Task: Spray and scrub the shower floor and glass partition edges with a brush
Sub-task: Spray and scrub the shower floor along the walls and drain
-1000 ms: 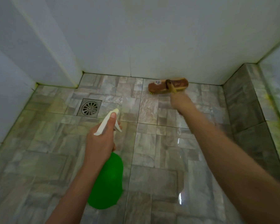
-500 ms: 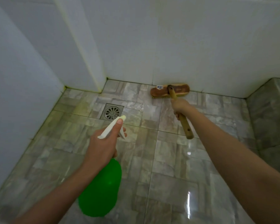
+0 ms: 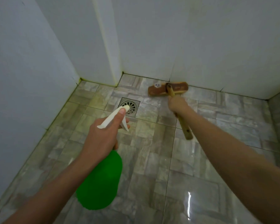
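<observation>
The brush (image 3: pixel 168 90) lies head-down on the shower floor (image 3: pixel 200 159), tight against the base of the back wall (image 3: pixel 200 46), just beyond the fingers of the right hand (image 3: pixel 178 105); they are curled round its wooden handle (image 3: pixel 184 126) near the head, the free end sticking back under the outstretched arm. The left hand (image 3: pixel 102 136), arm also stretched forward, grips the neck of a green spray bottle (image 3: pixel 100 183), thumb along the white nozzle top, fingers curled at the trigger, nozzle tip over the round drain (image 3: pixel 131 106). Grey stone-look tiles, glossy close by; white walls, yellowish grime along the left floor edge.
</observation>
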